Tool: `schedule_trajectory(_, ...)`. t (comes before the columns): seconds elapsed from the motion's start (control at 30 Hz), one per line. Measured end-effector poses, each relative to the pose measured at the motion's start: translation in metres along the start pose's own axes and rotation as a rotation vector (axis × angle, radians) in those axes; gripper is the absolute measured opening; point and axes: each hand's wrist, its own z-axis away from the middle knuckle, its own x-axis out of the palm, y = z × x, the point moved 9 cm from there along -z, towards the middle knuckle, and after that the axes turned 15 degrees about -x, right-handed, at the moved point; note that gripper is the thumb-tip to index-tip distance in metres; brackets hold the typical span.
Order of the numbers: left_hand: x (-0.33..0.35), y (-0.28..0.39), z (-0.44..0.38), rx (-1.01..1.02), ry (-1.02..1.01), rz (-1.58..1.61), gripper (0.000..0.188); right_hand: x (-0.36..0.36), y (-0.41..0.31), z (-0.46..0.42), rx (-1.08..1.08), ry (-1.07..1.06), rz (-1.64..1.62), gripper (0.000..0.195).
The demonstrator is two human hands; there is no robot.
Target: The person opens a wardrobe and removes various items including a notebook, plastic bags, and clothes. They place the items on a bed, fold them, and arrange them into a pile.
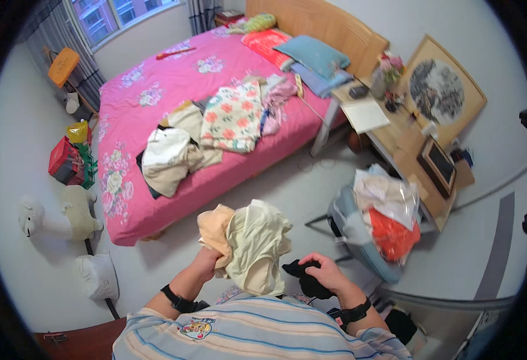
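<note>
My left hand grips a bunch of light garments at waist height. A peach cloth is nearest its fingers, and a pale cream-green garment hangs beside it. In my right hand is a small black cloth item, perhaps a sock, pinched between thumb and fingers. A gap separates it from the light bundle. Ahead on the pink floral bedspread lie a white and beige garment, a floral-print cloth and a pink garment.
A grey-blue chair at the right bears clothes and plastic-wrapped items. Behind it, a desk holds a framed picture, flowers and a box. A plush alpaca, a white bag and red gift boxes stand on the left.
</note>
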Motion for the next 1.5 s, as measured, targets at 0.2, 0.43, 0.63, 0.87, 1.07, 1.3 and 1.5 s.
schedule_trajectory(0.2,-0.084,0.091,0.009,0.142,0.126,0.133,0.037,0.051,-0.07,-0.166,-0.209,-0.281,0.123,0.022)
schedule_trajectory(0.43,-0.145,0.164,-0.008,0.281,0.335,0.322,0.035,0.09,-0.108,-0.441,-0.275,-0.718,0.209,0.017)
schedule_trajectory(0.63,-0.141,0.254,-0.03,0.389,0.503,0.294,0.041,0.001,-0.389,-0.788,-0.776,-0.116,0.489,0.032)
schedule_trajectory(0.87,-0.14,0.359,-0.031,0.521,0.679,0.272,0.037,0.071,-0.504,-0.785,-0.828,-0.328,0.101,0.061)
schedule_trajectory(1.07,-0.132,0.475,-0.048,0.822,0.676,-0.021,0.028,0.16,-0.259,-0.648,-0.263,-0.981,0.151,0.054)
schedule_trajectory(1.3,-0.028,0.499,-0.08,1.142,0.893,-1.242,0.024,0.199,-0.245,-0.565,0.316,-1.031,-1.27,0.07)
schedule_trajectory(1.5,-0.015,0.47,-0.078,1.229,0.795,-1.337,0.038,0.159,-0.176,-0.572,0.356,-0.391,-0.798,0.029)
